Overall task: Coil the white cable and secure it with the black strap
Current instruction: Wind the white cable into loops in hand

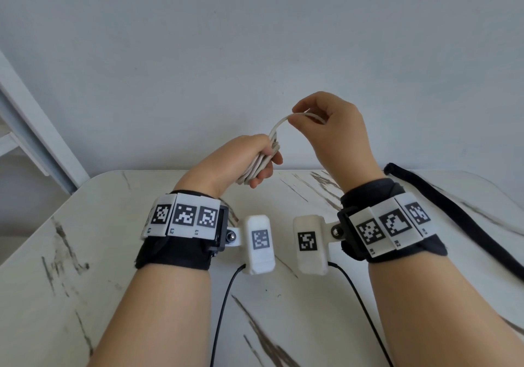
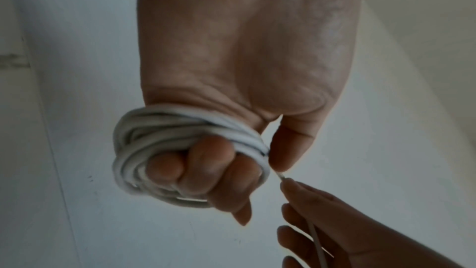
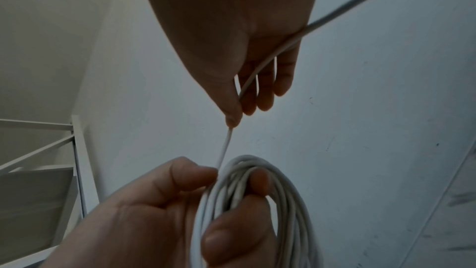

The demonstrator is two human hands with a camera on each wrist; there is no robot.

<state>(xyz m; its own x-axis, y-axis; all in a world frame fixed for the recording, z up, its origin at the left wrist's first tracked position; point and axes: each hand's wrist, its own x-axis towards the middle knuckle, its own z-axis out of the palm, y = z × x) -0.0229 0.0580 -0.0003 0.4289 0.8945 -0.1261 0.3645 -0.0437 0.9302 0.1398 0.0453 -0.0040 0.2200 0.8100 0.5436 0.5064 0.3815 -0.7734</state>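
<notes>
Cable [image 1: 259,162] coils sit gripped in our left hand [image 1: 241,159]; our right hand [image 1: 326,128] pinches its loose run; black strap [image 1: 453,210] lies on worktop [image 1: 113,224].

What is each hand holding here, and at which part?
Left hand grips the white cable by its coiled bundle; right hand pinches the loose strand leading off the coil. The black strap lies unheld.

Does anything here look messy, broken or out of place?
Nothing stands out. The white cable is bundled in the left hand, the right hand pinches its loose run, and the black strap lies flat on the table.
</notes>
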